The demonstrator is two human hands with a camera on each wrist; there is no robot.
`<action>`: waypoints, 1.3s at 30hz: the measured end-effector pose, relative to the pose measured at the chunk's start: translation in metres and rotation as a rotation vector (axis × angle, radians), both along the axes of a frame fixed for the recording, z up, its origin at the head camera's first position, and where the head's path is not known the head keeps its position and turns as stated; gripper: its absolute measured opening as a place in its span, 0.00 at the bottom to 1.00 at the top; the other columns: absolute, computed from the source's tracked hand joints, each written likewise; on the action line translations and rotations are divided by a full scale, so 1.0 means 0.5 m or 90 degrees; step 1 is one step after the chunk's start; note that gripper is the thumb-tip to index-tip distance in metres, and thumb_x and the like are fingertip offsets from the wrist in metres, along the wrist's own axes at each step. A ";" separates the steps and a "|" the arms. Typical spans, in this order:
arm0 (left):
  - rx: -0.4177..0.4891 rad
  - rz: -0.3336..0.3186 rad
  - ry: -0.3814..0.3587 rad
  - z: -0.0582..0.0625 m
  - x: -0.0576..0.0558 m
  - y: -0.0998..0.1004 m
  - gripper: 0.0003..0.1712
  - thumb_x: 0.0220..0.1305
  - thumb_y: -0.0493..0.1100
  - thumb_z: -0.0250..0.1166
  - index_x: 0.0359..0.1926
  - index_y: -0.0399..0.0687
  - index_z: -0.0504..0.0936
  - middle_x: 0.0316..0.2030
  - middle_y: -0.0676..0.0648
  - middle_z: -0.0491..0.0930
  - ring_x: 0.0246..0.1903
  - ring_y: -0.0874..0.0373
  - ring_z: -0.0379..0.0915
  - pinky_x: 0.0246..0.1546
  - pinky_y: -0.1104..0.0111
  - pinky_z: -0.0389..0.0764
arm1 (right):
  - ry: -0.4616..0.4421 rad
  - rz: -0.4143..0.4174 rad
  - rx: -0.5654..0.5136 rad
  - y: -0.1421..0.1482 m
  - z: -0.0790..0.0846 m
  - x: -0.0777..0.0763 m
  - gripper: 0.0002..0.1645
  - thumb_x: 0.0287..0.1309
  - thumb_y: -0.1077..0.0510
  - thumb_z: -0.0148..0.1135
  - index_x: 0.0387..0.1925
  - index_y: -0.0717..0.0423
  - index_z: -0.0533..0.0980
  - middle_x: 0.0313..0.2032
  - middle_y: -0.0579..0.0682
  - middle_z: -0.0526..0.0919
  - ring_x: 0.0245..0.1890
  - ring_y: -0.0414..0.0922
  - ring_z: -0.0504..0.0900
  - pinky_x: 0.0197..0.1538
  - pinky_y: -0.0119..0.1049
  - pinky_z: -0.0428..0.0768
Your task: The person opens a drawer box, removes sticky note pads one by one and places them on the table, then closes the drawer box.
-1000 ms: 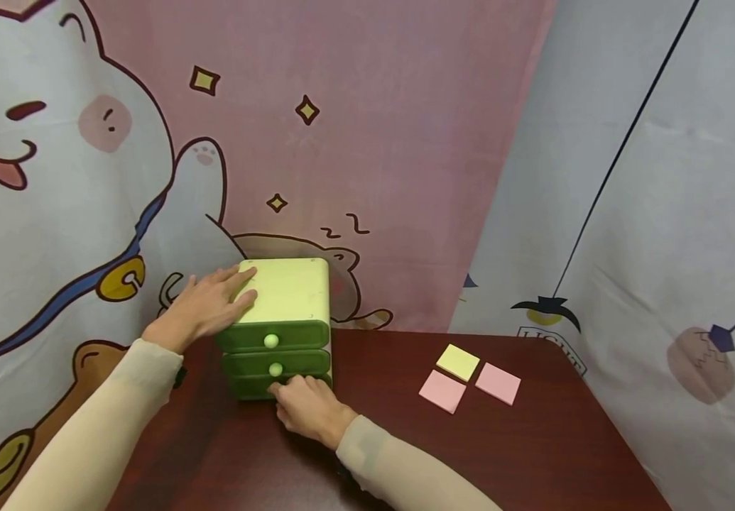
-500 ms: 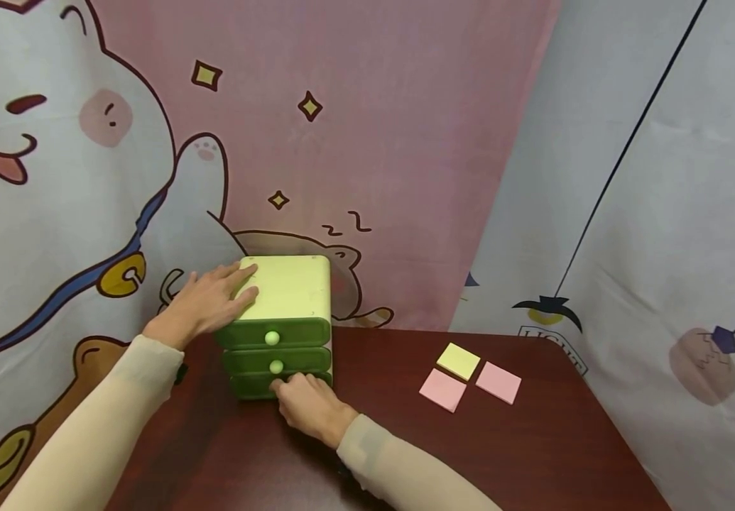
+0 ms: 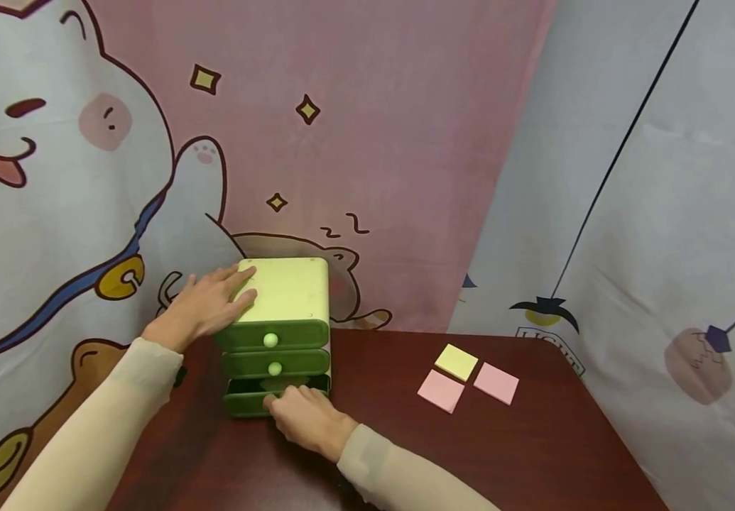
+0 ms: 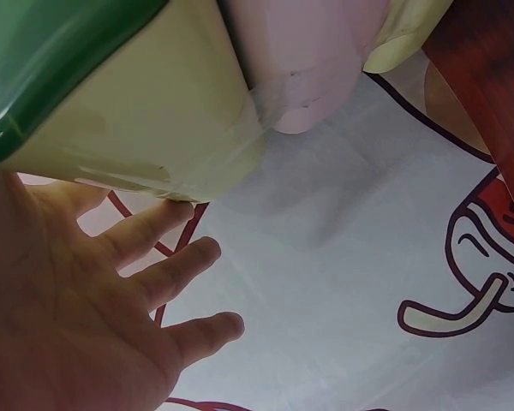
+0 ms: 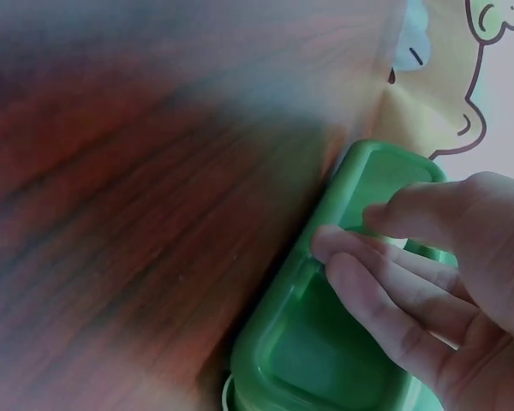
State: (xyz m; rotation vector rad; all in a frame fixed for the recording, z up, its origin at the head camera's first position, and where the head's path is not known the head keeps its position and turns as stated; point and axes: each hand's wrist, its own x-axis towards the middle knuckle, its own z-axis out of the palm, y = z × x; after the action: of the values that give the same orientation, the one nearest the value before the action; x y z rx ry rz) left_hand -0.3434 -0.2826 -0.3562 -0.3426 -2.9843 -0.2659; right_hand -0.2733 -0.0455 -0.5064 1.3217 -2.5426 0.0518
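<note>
A small cabinet with a pale yellow-green top and three green drawers stands on the table. Its bottom drawer is partly pulled out, while the two upper ones are closed. My right hand pinches the knob of that bottom drawer; in the right wrist view thumb and fingers meet around the pale knob, which they mostly hide. My left hand rests on the cabinet's left top edge with fingers spread. In the left wrist view, those straight fingers lie along the cabinet's top edge.
To the right on the dark red-brown table lie a yellow sticky-note pad and two pink ones, a near pad and a far-right pad. A cartoon-printed curtain hangs close behind the cabinet.
The bottom drawer, closed in the earlier frames, has come out toward me with my right hand at its knob. My left hand has stayed on the cabinet top.
</note>
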 end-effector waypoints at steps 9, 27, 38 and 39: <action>-0.004 -0.001 -0.003 0.002 0.000 0.000 0.44 0.81 0.75 0.36 0.87 0.63 0.53 0.85 0.36 0.52 0.82 0.29 0.50 0.76 0.23 0.41 | 0.039 0.019 0.037 0.004 0.006 0.032 0.12 0.69 0.56 0.71 0.32 0.40 0.76 0.26 0.41 0.85 0.24 0.40 0.85 0.18 0.32 0.74; -0.013 -0.003 0.002 0.000 0.001 -0.001 0.44 0.81 0.75 0.35 0.87 0.63 0.53 0.85 0.36 0.52 0.82 0.29 0.50 0.76 0.23 0.43 | 0.093 0.012 0.069 0.009 0.020 0.070 0.12 0.64 0.55 0.74 0.29 0.34 0.81 0.26 0.40 0.85 0.21 0.39 0.81 0.17 0.33 0.71; -0.012 -0.003 0.005 0.000 0.001 0.000 0.43 0.82 0.74 0.36 0.87 0.61 0.54 0.85 0.35 0.52 0.81 0.29 0.51 0.76 0.23 0.43 | 0.109 0.058 0.089 0.013 0.025 0.088 0.13 0.60 0.56 0.76 0.27 0.36 0.79 0.25 0.40 0.85 0.19 0.39 0.80 0.16 0.33 0.70; -0.011 -0.004 0.004 0.000 0.000 0.000 0.43 0.82 0.74 0.36 0.87 0.61 0.54 0.85 0.35 0.52 0.81 0.29 0.51 0.76 0.22 0.43 | 0.109 0.060 0.093 0.013 0.027 0.091 0.13 0.59 0.56 0.76 0.27 0.36 0.78 0.25 0.40 0.85 0.19 0.39 0.80 0.16 0.33 0.71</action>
State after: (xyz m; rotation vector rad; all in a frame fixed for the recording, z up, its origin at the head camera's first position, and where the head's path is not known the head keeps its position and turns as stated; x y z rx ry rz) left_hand -0.3433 -0.2824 -0.3564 -0.3530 -2.9811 -0.2380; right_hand -0.2277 -0.0389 -0.4931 1.4338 -2.3783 -0.2235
